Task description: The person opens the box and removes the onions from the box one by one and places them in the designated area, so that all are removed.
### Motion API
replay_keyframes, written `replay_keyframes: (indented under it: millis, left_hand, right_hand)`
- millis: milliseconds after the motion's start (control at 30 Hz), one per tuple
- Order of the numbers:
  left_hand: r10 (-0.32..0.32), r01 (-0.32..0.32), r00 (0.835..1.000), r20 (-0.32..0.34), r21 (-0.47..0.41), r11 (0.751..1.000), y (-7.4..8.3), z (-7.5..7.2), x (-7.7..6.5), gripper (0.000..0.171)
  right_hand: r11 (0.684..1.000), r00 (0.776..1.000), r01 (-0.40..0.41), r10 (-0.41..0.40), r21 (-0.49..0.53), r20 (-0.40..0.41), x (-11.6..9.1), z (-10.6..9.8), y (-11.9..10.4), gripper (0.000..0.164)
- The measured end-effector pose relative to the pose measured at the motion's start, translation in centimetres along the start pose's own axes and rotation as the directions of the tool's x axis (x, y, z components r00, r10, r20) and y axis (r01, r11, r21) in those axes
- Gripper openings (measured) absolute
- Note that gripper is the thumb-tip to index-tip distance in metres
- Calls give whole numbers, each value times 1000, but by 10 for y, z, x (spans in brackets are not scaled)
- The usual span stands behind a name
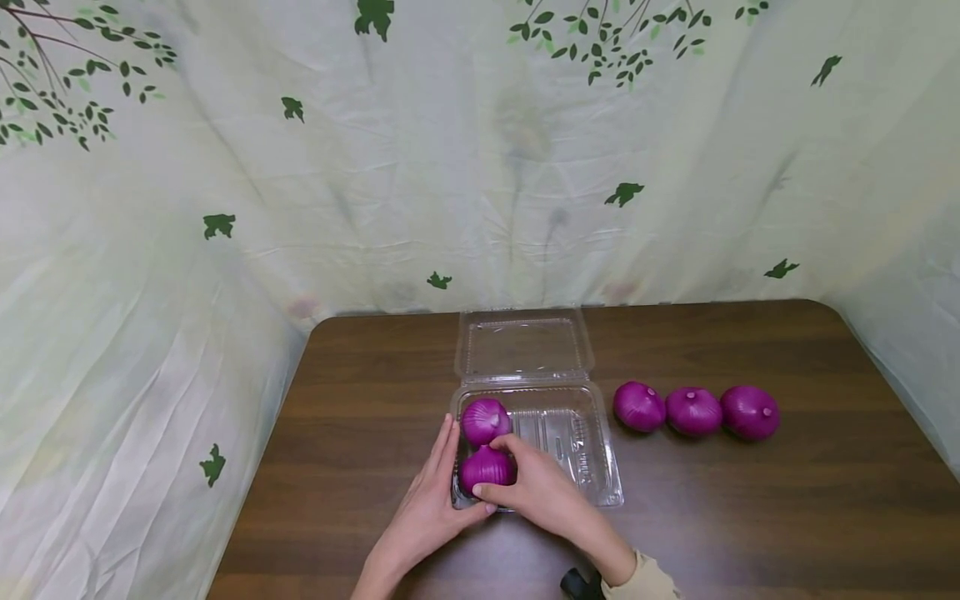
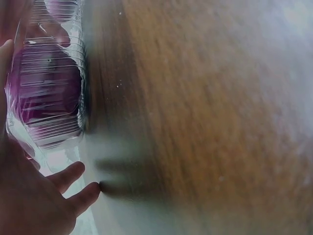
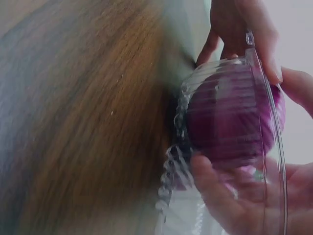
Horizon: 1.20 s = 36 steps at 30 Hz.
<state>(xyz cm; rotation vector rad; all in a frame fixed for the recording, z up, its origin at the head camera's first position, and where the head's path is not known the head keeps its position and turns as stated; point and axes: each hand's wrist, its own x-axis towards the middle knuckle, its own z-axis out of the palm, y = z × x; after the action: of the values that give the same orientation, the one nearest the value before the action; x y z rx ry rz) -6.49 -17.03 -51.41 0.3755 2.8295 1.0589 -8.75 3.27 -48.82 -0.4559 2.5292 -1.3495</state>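
A clear plastic clamshell container (image 1: 558, 437) lies on the table, its lid (image 1: 525, 346) folded back away from me. Two purple onions stand along its left side, a far onion (image 1: 485, 418) and a near onion (image 1: 482, 468). My right hand (image 1: 547, 493) pinches the near onion between thumb and fingers from the right. Along the container's left wall, my left hand (image 1: 426, 504) rests with fingers extended, its thumb across the front corner. Through the ribbed plastic wall, the near onion (image 3: 222, 117) shows in the right wrist view.
Right of the container, a row of three purple onions (image 1: 693, 412) sits on the brown wooden table (image 1: 345, 417). A pale cloth (image 1: 480, 167) with leaf prints hangs behind the table and at its sides. A black object (image 1: 581, 583) is by the right wrist.
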Motion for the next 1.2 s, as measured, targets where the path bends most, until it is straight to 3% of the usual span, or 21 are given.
replay_keyframes:
  millis: [200,800,1000,1200]
  left_hand:
    - [-3,3,1000,0,0,1000,1,0,0,118]
    - [-7,7,1000,4,6,1000,1,-1,1,117]
    - [-23,23,1000,4,1,1000,0,-1,1,116]
    - [-56,56,998,26,-17,998,1,0,1,117]
  right_hand:
    - [999,1000,-31,31,9,-7,2,3,-2,62]
    - [994,1000,-2,3,110,-1,-3,-5,5,54]
    - [981,1000,-4,5,194,-7,-9,-10,5,54]
    - [948,999,3,9,320,-34,-15,-16,9,59]
